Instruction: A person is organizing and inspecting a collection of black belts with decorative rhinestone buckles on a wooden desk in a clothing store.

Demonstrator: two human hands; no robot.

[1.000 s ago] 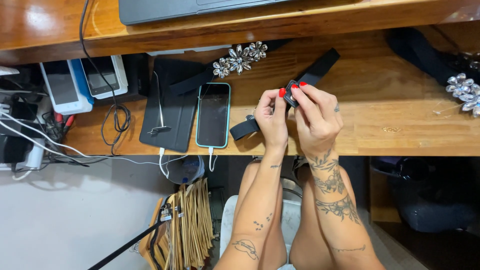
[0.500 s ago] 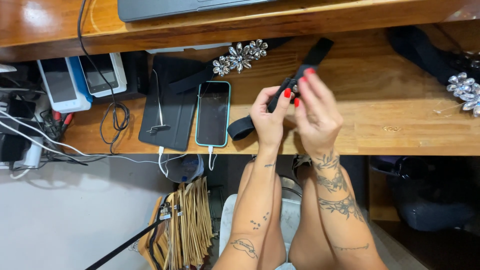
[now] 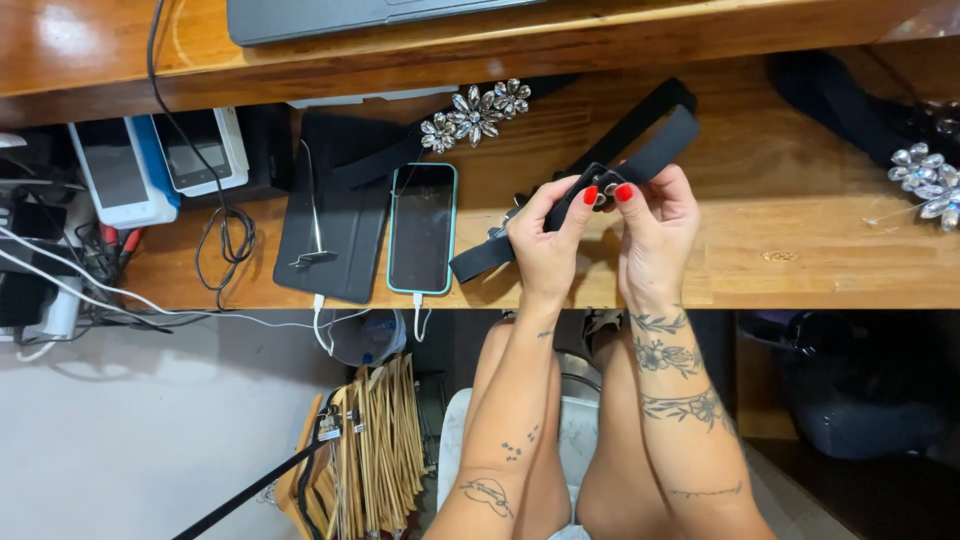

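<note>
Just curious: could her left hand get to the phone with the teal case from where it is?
Probably yes: the phone lies flat just beside the left hand, with only bare wooden desk between, though that hand is holding the black strap.

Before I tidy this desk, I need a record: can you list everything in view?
black strap: one, black, held above the wooden desk
jewelled flower trims: two, silver, one at desk top centre, one at right edge
phone: one, teal-edged, left of hands, cable plugged in
dark tablet case: one, black, beside phone
small devices: two, white and blue, far left
wooden hangers: bundle, tan, on floor
left hand: fingers pinching strap
right hand: fingers pinching strap
</note>
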